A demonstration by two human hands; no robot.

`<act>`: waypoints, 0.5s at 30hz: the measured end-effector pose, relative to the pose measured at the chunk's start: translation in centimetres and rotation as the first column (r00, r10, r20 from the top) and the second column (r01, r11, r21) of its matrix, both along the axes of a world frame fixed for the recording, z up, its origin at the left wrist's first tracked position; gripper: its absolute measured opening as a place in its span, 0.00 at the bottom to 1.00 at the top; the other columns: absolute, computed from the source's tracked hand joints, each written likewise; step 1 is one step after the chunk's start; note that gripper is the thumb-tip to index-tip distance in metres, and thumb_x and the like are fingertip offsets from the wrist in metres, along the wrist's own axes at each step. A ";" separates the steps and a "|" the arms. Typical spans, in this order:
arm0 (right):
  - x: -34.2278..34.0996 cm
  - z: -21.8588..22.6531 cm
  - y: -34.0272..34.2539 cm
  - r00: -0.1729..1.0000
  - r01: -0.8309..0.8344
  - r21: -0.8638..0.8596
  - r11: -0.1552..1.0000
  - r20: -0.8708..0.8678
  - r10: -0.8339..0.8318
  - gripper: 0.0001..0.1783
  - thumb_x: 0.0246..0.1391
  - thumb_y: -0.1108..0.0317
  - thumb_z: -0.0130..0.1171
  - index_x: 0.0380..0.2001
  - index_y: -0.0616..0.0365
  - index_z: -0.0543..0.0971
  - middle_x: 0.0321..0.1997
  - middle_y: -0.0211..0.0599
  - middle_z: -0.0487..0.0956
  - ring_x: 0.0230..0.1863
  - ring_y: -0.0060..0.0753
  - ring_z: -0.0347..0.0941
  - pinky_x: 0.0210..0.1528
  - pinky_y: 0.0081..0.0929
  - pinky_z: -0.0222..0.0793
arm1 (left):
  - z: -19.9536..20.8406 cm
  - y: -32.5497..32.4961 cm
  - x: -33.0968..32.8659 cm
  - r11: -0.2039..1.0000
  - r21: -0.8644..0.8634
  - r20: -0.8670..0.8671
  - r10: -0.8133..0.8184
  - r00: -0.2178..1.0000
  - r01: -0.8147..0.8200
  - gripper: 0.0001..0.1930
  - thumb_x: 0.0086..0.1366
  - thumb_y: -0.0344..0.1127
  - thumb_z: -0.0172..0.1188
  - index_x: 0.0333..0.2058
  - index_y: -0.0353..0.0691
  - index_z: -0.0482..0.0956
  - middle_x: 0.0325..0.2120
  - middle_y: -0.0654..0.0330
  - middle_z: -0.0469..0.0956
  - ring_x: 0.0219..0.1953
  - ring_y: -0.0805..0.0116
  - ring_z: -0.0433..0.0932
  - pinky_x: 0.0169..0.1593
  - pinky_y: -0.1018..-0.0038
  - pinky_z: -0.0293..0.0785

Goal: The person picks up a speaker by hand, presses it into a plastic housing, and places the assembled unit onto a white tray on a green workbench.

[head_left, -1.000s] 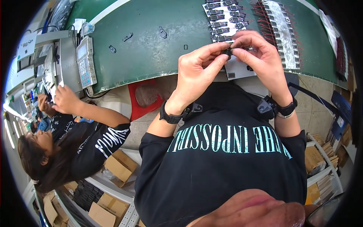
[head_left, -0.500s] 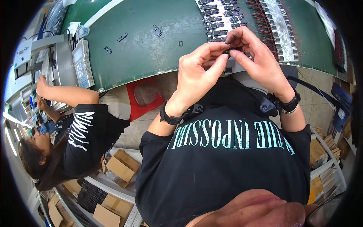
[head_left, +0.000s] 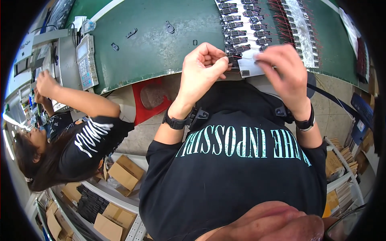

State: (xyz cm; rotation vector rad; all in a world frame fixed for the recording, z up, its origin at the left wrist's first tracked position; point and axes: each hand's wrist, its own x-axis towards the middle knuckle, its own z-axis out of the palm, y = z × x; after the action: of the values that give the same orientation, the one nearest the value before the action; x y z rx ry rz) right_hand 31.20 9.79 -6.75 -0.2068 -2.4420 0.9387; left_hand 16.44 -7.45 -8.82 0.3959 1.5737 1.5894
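Note:
My left hand [head_left: 205, 66] is closed in a pinch over the table's near edge. Its thumb and fingertips hold a small black part [head_left: 234, 60], partly hidden by the fingers. To its right, apart from it, my right hand [head_left: 284, 66] is smeared by motion. Thumb and forefinger there are drawn together, with a dark speck at their tips too small to name. Between and beyond the hands runs a white strip [head_left: 251, 66] bearing rows of small black parts with thin wires. One small black square piece [head_left: 245, 73] lies on its near end.
A second strip [head_left: 299, 34] with red-wired parts lies to the right on the green table [head_left: 132, 60]. Several loose black parts [head_left: 170, 27] are scattered left. A grey keypad device [head_left: 86, 62] stands at the table's left end. Another person [head_left: 76, 148] works on the left.
My hands were together at one small piece and have moved apart. The right has shifted right and nearer to me; the left stays near the strip with the black part.

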 end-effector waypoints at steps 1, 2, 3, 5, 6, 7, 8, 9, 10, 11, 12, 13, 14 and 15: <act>0.2 -0.2 0.0 0.997 -0.078 0.103 0.992 0.008 0.078 0.20 0.45 0.78 0.67 0.45 0.58 0.81 0.40 0.33 0.77 0.39 0.31 0.74 0.44 0.28 0.72 | -0.1 0.2 -0.2 1.000 -0.001 0.004 0.003 1.000 -0.003 0.04 0.63 0.27 0.61 0.34 0.32 0.77 0.31 0.60 0.82 0.32 0.77 0.81 0.36 0.83 0.79; 0.3 -0.4 -0.1 0.988 -0.156 0.204 0.966 0.024 0.155 0.21 0.43 0.77 0.68 0.44 0.57 0.81 0.39 0.33 0.77 0.39 0.33 0.74 0.44 0.30 0.71 | -0.2 0.5 -0.2 1.000 -0.028 -0.025 0.000 1.000 -0.001 0.04 0.63 0.27 0.62 0.34 0.33 0.77 0.30 0.60 0.82 0.31 0.77 0.81 0.35 0.82 0.79; 0.3 -0.6 -0.2 0.972 -0.232 0.301 0.925 0.047 0.229 0.21 0.41 0.77 0.69 0.43 0.56 0.82 0.39 0.32 0.77 0.38 0.34 0.73 0.43 0.31 0.71 | -0.3 0.9 -0.1 0.998 -0.055 -0.054 -0.003 0.999 0.000 0.04 0.62 0.27 0.62 0.33 0.33 0.77 0.29 0.61 0.82 0.31 0.77 0.81 0.34 0.81 0.79; 0.0 -1.2 -0.4 0.977 -0.212 0.315 0.925 0.057 0.204 0.22 0.40 0.76 0.70 0.43 0.56 0.82 0.38 0.32 0.76 0.39 0.35 0.73 0.43 0.32 0.70 | -0.3 1.6 0.1 0.997 -0.081 -0.078 -0.009 0.997 0.003 0.04 0.62 0.27 0.62 0.33 0.33 0.76 0.28 0.61 0.82 0.30 0.77 0.81 0.32 0.80 0.78; -0.2 -1.5 -0.6 0.982 -0.189 0.330 0.925 0.062 0.178 0.22 0.39 0.76 0.70 0.43 0.56 0.82 0.38 0.32 0.76 0.39 0.35 0.73 0.43 0.33 0.70 | -0.2 1.9 0.2 0.994 -0.108 -0.171 -0.016 0.985 -0.002 0.05 0.62 0.28 0.62 0.34 0.33 0.76 0.28 0.61 0.82 0.30 0.77 0.81 0.31 0.80 0.77; -0.3 -1.6 -0.7 0.986 -0.165 0.346 0.924 0.066 0.152 0.22 0.38 0.75 0.70 0.42 0.56 0.82 0.38 0.31 0.76 0.39 0.36 0.72 0.44 0.34 0.69 | -0.1 2.1 0.3 0.991 -0.134 -0.263 -0.026 0.964 -0.010 0.06 0.63 0.28 0.63 0.35 0.33 0.76 0.28 0.61 0.82 0.30 0.77 0.81 0.30 0.81 0.76; -0.3 -1.8 -0.7 0.986 -0.166 0.347 0.923 0.067 0.152 0.22 0.38 0.75 0.70 0.42 0.56 0.82 0.38 0.31 0.76 0.39 0.36 0.72 0.44 0.34 0.69 | 0.0 2.3 0.4 0.987 -0.158 -0.353 -0.038 0.935 -0.019 0.06 0.63 0.29 0.63 0.35 0.33 0.76 0.28 0.61 0.81 0.30 0.76 0.81 0.29 0.82 0.75; -0.3 -2.0 -0.8 0.987 -0.161 0.353 0.922 0.069 0.146 0.21 0.39 0.75 0.70 0.42 0.56 0.82 0.38 0.32 0.76 0.39 0.36 0.73 0.44 0.33 0.69 | 0.1 2.4 0.6 0.987 -0.159 -0.355 -0.035 0.934 -0.024 0.06 0.63 0.29 0.63 0.35 0.33 0.76 0.28 0.61 0.81 0.30 0.76 0.81 0.29 0.82 0.75; -0.3 -2.1 -1.0 0.988 -0.157 0.359 0.920 0.070 0.141 0.21 0.39 0.75 0.69 0.42 0.57 0.82 0.38 0.32 0.76 0.40 0.36 0.73 0.44 0.33 0.69 | 0.3 2.5 0.7 0.985 -0.169 -0.436 -0.047 0.899 -0.030 0.07 0.62 0.29 0.64 0.35 0.33 0.77 0.27 0.61 0.82 0.29 0.76 0.81 0.29 0.81 0.75; -0.3 -2.1 -1.1 0.988 -0.152 0.366 0.918 0.071 0.135 0.20 0.40 0.75 0.69 0.42 0.57 0.81 0.38 0.32 0.76 0.40 0.36 0.73 0.44 0.33 0.69 | 0.4 2.5 0.9 0.983 -0.179 -0.513 -0.061 0.856 -0.038 0.07 0.62 0.30 0.64 0.34 0.33 0.77 0.27 0.60 0.82 0.28 0.76 0.81 0.29 0.80 0.75; -0.4 -2.1 -1.1 0.988 -0.155 0.366 0.918 0.067 0.140 0.20 0.40 0.75 0.69 0.42 0.57 0.81 0.38 0.32 0.76 0.40 0.36 0.73 0.44 0.33 0.69 | 0.5 2.6 0.9 0.981 -0.189 -0.586 -0.075 0.807 -0.046 0.07 0.61 0.30 0.65 0.34 0.34 0.77 0.26 0.60 0.82 0.28 0.76 0.81 0.28 0.79 0.75; -0.5 -2.0 -1.2 0.987 -0.161 0.346 0.924 0.079 0.143 0.20 0.40 0.75 0.69 0.42 0.58 0.81 0.39 0.32 0.76 0.40 0.37 0.73 0.44 0.34 0.69 | 0.5 2.7 1.0 0.980 -0.190 -0.590 -0.071 0.804 -0.053 0.07 0.61 0.30 0.65 0.34 0.34 0.77 0.26 0.60 0.82 0.28 0.76 0.81 0.28 0.79 0.75; -0.5 -2.0 -1.4 0.984 -0.173 0.324 0.930 0.089 0.152 0.20 0.41 0.75 0.69 0.41 0.58 0.81 0.39 0.33 0.76 0.41 0.37 0.73 0.44 0.34 0.69 | 0.5 2.5 1.1 0.981 -0.182 -0.629 -0.067 0.774 -0.063 0.07 0.60 0.30 0.65 0.33 0.34 0.77 0.25 0.58 0.81 0.27 0.71 0.81 0.29 0.76 0.75; -0.5 -1.9 -1.6 0.981 -0.187 0.302 0.935 0.098 0.165 0.19 0.41 0.75 0.69 0.41 0.58 0.81 0.39 0.33 0.76 0.41 0.38 0.73 0.44 0.35 0.69 | 0.5 2.2 1.3 0.982 -0.175 -0.668 -0.062 0.742 -0.075 0.07 0.59 0.30 0.65 0.32 0.35 0.77 0.24 0.57 0.81 0.26 0.65 0.81 0.29 0.72 0.76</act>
State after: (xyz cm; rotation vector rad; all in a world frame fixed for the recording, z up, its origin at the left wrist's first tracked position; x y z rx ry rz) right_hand 30.69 8.16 -8.62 0.0931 -2.6672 0.6123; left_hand 17.76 -5.22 -8.36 0.9400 2.2508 1.3396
